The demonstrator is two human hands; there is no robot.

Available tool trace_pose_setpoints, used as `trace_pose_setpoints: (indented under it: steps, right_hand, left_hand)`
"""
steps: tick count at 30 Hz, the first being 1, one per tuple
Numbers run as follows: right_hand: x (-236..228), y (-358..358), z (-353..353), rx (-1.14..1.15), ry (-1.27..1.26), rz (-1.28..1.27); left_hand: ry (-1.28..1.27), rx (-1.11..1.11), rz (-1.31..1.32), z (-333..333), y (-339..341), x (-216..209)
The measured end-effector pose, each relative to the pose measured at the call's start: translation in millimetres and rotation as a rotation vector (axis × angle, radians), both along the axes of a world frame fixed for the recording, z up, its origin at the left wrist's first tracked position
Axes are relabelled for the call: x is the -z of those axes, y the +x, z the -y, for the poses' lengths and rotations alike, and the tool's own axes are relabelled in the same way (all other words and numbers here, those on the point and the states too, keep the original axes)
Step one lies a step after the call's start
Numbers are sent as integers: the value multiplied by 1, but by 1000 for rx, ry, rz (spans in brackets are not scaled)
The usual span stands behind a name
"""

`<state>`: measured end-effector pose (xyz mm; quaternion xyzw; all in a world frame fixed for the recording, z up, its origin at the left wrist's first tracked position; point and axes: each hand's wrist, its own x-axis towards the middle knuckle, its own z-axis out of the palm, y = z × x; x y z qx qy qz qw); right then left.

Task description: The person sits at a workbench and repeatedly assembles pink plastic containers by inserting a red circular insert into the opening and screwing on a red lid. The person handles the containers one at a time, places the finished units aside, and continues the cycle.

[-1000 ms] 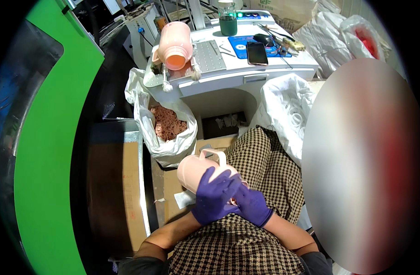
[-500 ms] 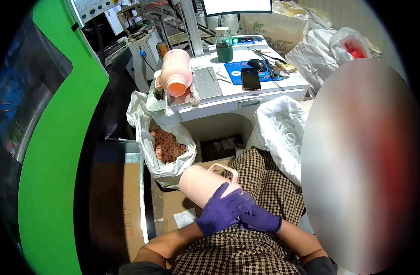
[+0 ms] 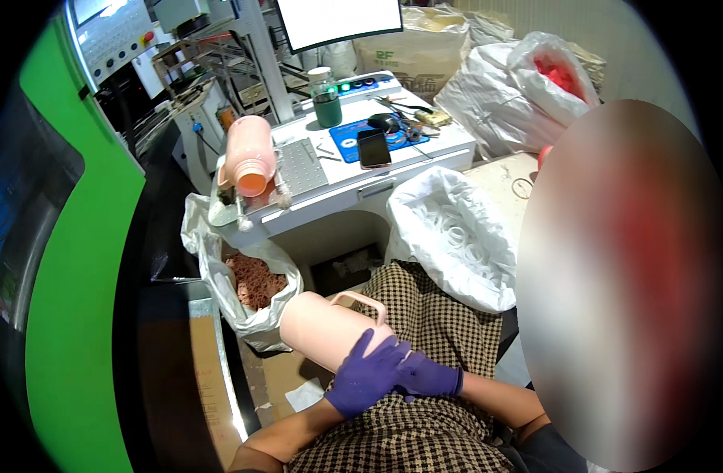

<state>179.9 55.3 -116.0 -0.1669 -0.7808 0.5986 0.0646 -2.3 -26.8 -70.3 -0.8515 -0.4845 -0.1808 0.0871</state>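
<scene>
Gloved hands [image 3: 389,377] around pink jug [image 3: 330,331]

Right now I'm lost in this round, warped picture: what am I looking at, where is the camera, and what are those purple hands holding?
The camera sits on a person's head and looks down through a fisheye lens, so edges bend. The purple shapes are the person's own gloved hands: the left hand and right hand together grip a pink plastic jug lying sideways over their checked lap. Ahead is a white worktable carrying a second pink jug, a phone and a green-lidded jar. Below it, a bag of brown scraps and a bag of white rings.
</scene>
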Motion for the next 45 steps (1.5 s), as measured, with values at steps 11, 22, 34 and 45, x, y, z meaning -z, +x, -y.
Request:
trace_pose_setpoints:
  steps: [11,22,34,45]
  right_hand:
    - [-21,26,48,560,840,24]
    - [-19,86,34,139,159,-240]
    - [-133,-53,-36,459,624,-814]
    - [20,-254,-121,419,315,-447]
  left_hand:
    - [-44,21,128,-5,14,-11]
    - [58,100,7,-15,20,-3]
    - [206,-504,488,75,-58,-25]
    - [131,-492,590,75,-56,-13]
